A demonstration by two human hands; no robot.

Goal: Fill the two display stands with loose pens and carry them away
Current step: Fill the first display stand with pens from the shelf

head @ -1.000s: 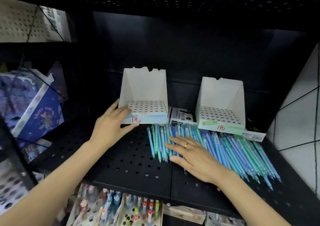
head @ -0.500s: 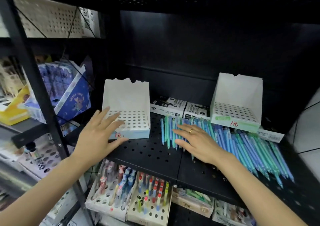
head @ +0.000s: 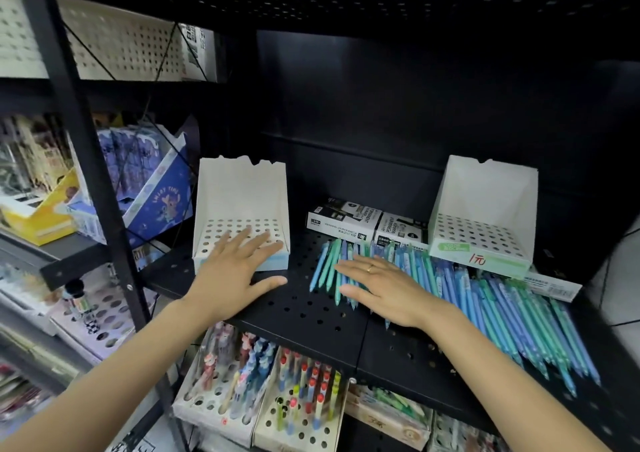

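- White cardboard, both display stands are unfilled: the left display stand (head: 241, 219) sits under the left hand (head: 232, 275), whose fingers lie spread flat over its perforated top, gripping nothing.
- Right of that stand, the right hand (head: 384, 289) rests flat, fingers straight, on the near end of the loose pens (head: 485, 299) fanned across the black shelf (head: 304, 316).
- The right display stand (head: 485, 216) stands behind the pens, far right of the left one.
- Best steady the left stand, then gather a few pens and seat them upright, one per hole.
- Permanent marker boxes (head: 367, 223) between the stands crowd the pens' tips; pens near the shelf's edge could roll off.
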